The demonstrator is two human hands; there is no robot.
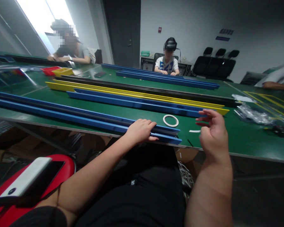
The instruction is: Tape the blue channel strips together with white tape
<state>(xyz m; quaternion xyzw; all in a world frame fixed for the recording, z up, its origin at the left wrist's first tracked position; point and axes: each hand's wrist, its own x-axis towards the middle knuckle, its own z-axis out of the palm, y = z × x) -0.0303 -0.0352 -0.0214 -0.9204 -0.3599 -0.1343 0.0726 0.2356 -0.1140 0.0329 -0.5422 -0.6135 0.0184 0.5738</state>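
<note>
My left hand (142,130) rests across the long blue channel (104,125) at the table's near edge, fingers over its top and thumb against the front side. A dark strip (80,116) runs along inside this channel. Raised above the table to the right of the channel's end, my right hand (213,130) has its fingers loosely bent and apart, with nothing visible in them. Between the two hands lies a white ring-shaped tape roll (170,121). A short white strip (194,131) and a thin black piece (190,142) lie close to my right hand.
Beyond lie more blue channels (132,102), yellow channels (142,94) and a black one (123,85). Red (49,71) and yellow trays (62,72) stand back left. Clear plastic bags (251,113) lie right. Other people sit around the table. A red stool (66,171) is beside me.
</note>
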